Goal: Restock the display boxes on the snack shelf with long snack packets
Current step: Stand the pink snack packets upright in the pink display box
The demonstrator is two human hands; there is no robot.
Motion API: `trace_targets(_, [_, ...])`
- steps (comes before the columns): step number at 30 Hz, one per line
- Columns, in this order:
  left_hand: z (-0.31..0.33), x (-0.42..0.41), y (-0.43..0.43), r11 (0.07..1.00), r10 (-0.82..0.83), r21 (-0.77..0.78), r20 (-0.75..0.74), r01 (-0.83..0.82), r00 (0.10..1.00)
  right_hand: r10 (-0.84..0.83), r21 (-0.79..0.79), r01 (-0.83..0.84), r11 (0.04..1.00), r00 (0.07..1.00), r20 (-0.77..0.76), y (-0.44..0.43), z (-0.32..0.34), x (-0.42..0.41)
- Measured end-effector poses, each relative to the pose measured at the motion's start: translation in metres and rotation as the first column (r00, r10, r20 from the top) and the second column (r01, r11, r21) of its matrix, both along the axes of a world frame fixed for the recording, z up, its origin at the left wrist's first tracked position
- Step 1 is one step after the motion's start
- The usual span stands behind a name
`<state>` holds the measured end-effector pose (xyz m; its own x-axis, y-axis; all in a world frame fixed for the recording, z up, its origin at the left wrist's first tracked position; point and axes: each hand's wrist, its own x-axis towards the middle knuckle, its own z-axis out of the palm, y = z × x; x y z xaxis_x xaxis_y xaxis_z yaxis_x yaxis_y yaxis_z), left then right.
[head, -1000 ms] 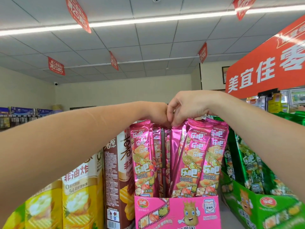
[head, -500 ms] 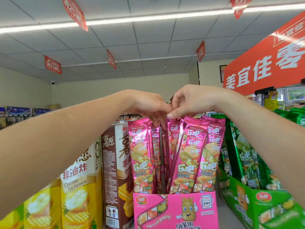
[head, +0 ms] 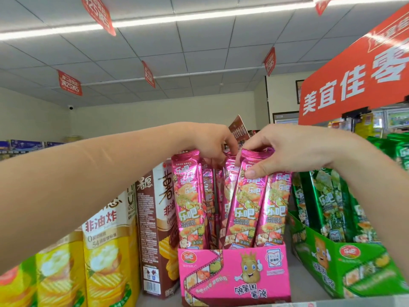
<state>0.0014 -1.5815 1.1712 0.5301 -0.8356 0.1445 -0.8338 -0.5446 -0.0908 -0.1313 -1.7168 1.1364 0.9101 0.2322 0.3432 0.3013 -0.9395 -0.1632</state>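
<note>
My pink box (head: pixel 234 275) stands on the shelf (head: pixel 305 282) with the pink packets (head: pixel 247 207) upright in it, a few leaning to the right, their tops well above its rim. My left hand (head: pixel 210 142) curls down over the tops of the packets at the left and middle, gripping them. My right hand (head: pixel 287 149) pinches the top of a front packet, thumb on its face and fingers behind.

Just to the right is a green box (head: pixel 345 262) holding green packets (head: pixel 327 202) of the same long shape. To the left, touching the pink packets, stands a brown carton (head: pixel 155 229), and beyond it yellow cartons (head: pixel 106 251).

The packets read 乐吧 in white, and the same mark sits in a red oval on both boxes. The pink box front shows a cartoon potato wearing a crown. The brown carton reads 薯愿; a yellow one reads 非油炸. The big red sign (head: pixel 354 80) at upper right reads 美宜佳零 in white. Red tags (head: pixel 69 86) hang from the ceiling, with 25 legible on them
</note>
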Motion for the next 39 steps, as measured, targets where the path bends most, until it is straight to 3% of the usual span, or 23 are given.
trace_targets(2, [0.004, -0.008, 0.007, 0.999, 0.018, 0.032, 0.013, -0.018, 1.0, 0.025, 0.021, -0.025, 0.999, 1.0, -0.001, -0.003, -0.003, 0.0])
trace_targets(4, [0.008, -0.023, 0.016, 0.997, -0.002, -0.079, 0.154, 0.014, 0.988, 0.022, 0.027, -0.023, 0.999, 0.999, 0.03, -0.003, -0.008, 0.001])
trace_targets(5, [0.008, -0.031, 0.021, 0.985, -0.033, -0.162, 0.202, 0.067, 0.979, 0.016, 0.033, -0.018, 0.999, 0.998, 0.067, -0.003, -0.011, 0.002])
trace_targets(7, [0.003, -0.049, 0.027, 0.96, -0.122, -0.231, 0.159, 0.157, 0.98, -0.032, 0.046, 0.022, 0.999, 0.97, 0.241, -0.002, -0.017, 0.003])
trace_targets(9, [-0.005, -0.063, 0.028, 0.969, -0.158, -0.168, 0.126, 0.178, 0.979, -0.104, 0.062, 0.086, 0.994, 0.897, 0.429, -0.001, -0.026, 0.003])
trace_targets(12, [-0.011, -0.067, 0.021, 0.978, -0.133, -0.123, 0.263, 0.17, 0.956, -0.176, 0.094, 0.149, 0.984, 0.855, 0.488, -0.001, -0.042, -0.003])
trace_targets(15, [-0.012, -0.066, 0.021, 0.983, -0.114, -0.098, 0.324, 0.153, 0.939, -0.165, 0.201, 0.075, 0.977, 0.865, 0.474, -0.003, -0.058, -0.009])
trace_targets(18, [-0.016, -0.062, 0.023, 0.978, -0.117, -0.12, 0.357, 0.17, 0.927, -0.167, 0.269, -0.001, 0.963, 0.782, 0.6, 0.001, -0.073, -0.01])
trace_targets(20, [-0.018, -0.061, 0.024, 0.958, -0.091, -0.214, 0.399, 0.189, 0.912, -0.175, 0.313, -0.055, 0.948, 0.733, 0.658, 0.006, -0.083, -0.008])
trace_targets(23, [-0.022, -0.065, 0.026, 0.916, -0.024, -0.349, 0.443, 0.197, 0.896, -0.187, 0.358, -0.095, 0.929, 0.714, 0.675, 0.011, -0.1, -0.001])
trace_targets(30, [-0.061, -0.071, 0.016, 0.927, 0.165, -0.361, 0.636, 0.101, 0.754, -0.163, 0.353, -0.139, 0.925, 0.694, 0.701, 0.018, -0.118, 0.013])
trace_targets(34, [-0.066, -0.075, 0.018, 0.905, 0.224, -0.409, 0.688, 0.114, 0.69, -0.303, 0.45, -0.045, 0.892, 0.679, 0.669, 0.03, -0.129, 0.015])
trace_targets(36, [-0.069, -0.078, 0.018, 0.881, 0.263, -0.457, 0.682, 0.118, 0.683, -0.387, 0.544, -0.003, 0.839, 0.699, 0.601, 0.041, -0.139, 0.015])
trace_targets(39, [-0.072, -0.083, 0.016, 0.864, 0.272, -0.486, 0.667, 0.128, 0.694, -0.406, 0.557, 0.043, 0.829, 0.731, 0.548, 0.05, -0.154, 0.016])
